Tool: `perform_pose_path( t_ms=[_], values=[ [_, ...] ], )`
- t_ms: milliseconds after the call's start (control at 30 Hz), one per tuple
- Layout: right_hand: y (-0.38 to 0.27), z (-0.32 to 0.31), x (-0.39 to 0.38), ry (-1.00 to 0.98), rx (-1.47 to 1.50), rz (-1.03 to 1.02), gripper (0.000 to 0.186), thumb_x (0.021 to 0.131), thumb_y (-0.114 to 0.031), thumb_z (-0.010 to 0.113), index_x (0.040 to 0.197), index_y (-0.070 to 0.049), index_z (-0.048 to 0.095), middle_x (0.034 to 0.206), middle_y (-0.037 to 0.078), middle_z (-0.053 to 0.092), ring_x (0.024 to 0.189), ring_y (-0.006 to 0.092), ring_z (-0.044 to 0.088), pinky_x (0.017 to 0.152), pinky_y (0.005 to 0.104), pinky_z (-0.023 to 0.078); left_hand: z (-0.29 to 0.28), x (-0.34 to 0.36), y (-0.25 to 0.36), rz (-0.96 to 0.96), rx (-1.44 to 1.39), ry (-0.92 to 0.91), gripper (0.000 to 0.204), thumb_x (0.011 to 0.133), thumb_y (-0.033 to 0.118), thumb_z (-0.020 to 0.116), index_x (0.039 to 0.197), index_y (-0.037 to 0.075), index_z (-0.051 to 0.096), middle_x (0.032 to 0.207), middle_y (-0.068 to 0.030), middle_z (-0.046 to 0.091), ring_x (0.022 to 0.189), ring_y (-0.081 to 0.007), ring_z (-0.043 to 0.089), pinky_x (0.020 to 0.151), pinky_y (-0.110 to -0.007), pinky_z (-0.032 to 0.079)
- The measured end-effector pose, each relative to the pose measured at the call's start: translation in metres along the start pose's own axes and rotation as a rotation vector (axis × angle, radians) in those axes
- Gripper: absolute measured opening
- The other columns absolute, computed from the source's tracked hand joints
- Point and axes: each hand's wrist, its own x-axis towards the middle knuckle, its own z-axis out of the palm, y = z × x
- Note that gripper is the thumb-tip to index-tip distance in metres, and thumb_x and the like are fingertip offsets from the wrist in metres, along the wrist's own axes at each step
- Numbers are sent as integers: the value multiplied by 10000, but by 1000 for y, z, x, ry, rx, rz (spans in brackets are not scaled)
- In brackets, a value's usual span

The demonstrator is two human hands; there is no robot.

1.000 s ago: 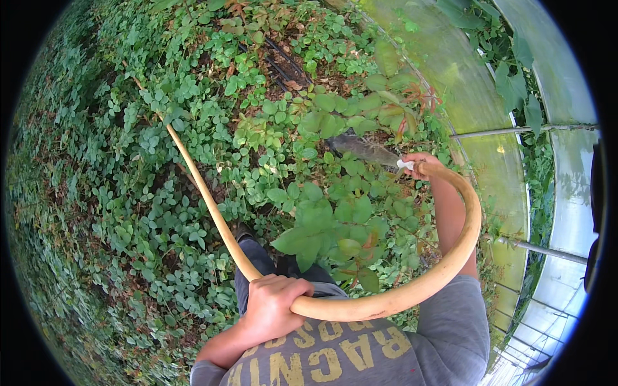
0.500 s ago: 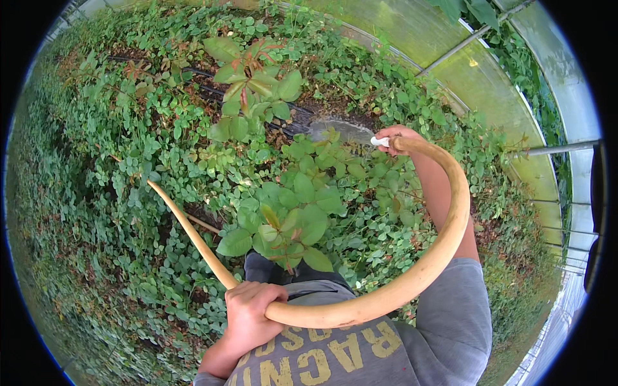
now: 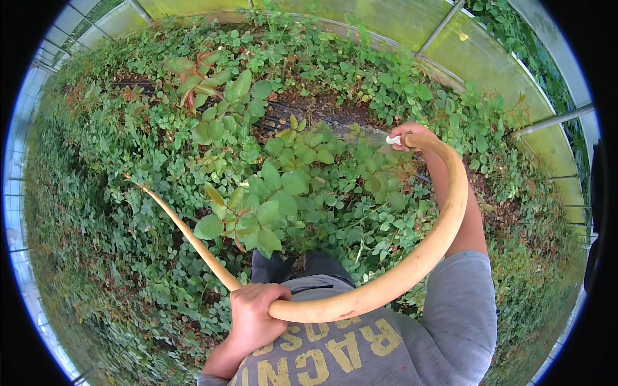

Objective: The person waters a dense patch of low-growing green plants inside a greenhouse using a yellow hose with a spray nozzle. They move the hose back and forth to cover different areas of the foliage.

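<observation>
A thick tan hose curves in a wide loop in front of my body. My left hand is wrapped round it close to my waist, and beyond that grip the hose runs off leftward into the foliage. At the far right end of the loop, my right hand grips the hose end at a small white nozzle. Leftward from the nozzle spreads a thin, blurred fan of water over the soil and leaves. Below the spray grows a leafy shrub, its leaves toothed and green.
Dense low green plants surround me on all sides. Dark drip tubes lie on bare brown soil ahead. A taller reddish-tipped shoot stands at the far left. A greenish translucent greenhouse wall with metal poles curves along the far and right sides.
The view has shifted, so the plants sit further left and more wall shows at the top. My right hand with the nozzle is slightly further right; both grips are unchanged.
</observation>
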Motion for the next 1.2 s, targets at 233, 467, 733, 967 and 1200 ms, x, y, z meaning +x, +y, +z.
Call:
perform_pose_path(
  t_ms=[233,467,733,967,1200],
  values=[
    [0,3,-9,59,35,-30,347,822,-235,597,1104,-34,624,798,-7,638,546,34,502,408,181,312,-6,-18,6,40,-39,-108,180,551,-26,691,675,73,607,596,-39,614,546,-245,618,519,-331,455],
    [29,-27,-99,-70,21,-66,473,821,-185,633,1251,-18,530,869,45,630,559,28,515,411,139,355,-11,-49,-21,85,-152,-135,203,543,-23,690,698,80,610,600,-47,601,562,-255,609,528,-351,454],
    [42,7,-181,436,382,375,356,871,-24,508,1222,-68,551,840,63,635,541,69,564,400,133,396,-22,-71,-37,174,-233,-196,207,552,-14,689,702,93,594,592,-42,582,556,-256,595,528,-359,442],
    [68,42,-154,364,737,171,276,897,-89,571,1166,-31,550,877,79,635,676,160,656,415,183,469,-22,-82,-28,172,-180,-220,201,563,-30,674,707,83,594,603,-51,594,560,-267,596,523,-360,438],
    [119,30,-210,572,482,205,274,888,1,456,1141,-15,561,949,89,638,758,127,662,467,176,469,18,-83,1,112,-110,-231,179,579,-40,673,708,57,596,608,-83,600,571,-282,605,535,-361,452]
  ],
)
